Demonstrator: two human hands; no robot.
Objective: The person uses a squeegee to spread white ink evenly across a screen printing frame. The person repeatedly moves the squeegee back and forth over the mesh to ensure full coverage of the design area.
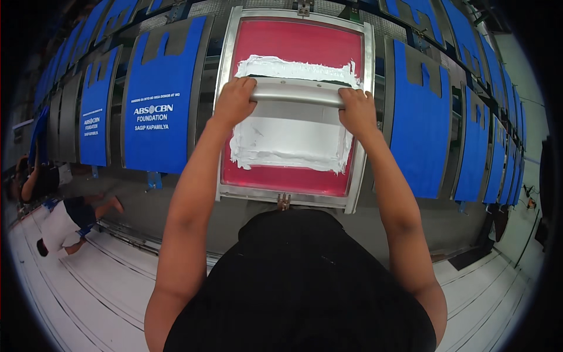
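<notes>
A silvery metal squeegee bar (300, 94) lay crosswise straight ahead of the wearer's black-shirted torso (305, 281), its long axis running roughly left to right. The bare left hand (236, 100) was clasped around its left end and the bare right hand (358, 110) around its right end, so neither was clearly nearer; the hands stood well apart, with the uncovered middle of the bar between them.

The bar was set across the upper half of a rectangular screen of pinkish-red mesh (293, 35), held in a grey metal frame (369, 53). It looked smooth and rounded along the near side, with small round marks, perhaps screw heads, on top. Thick white paste (287, 158) lay on both sides of it: a ragged ridge just beyond, and, nearer the body, a smooth pale rectangle with a lumpy, torn-looking border. Whether the bar's lower edge touched the mesh could not be told.

Flat blue bag-shaped pieces (155, 144), some with white lettering, lay on grey boards (414, 73) to left and right. Toward the lower left, another person in a white top (61, 226) showed.
</notes>
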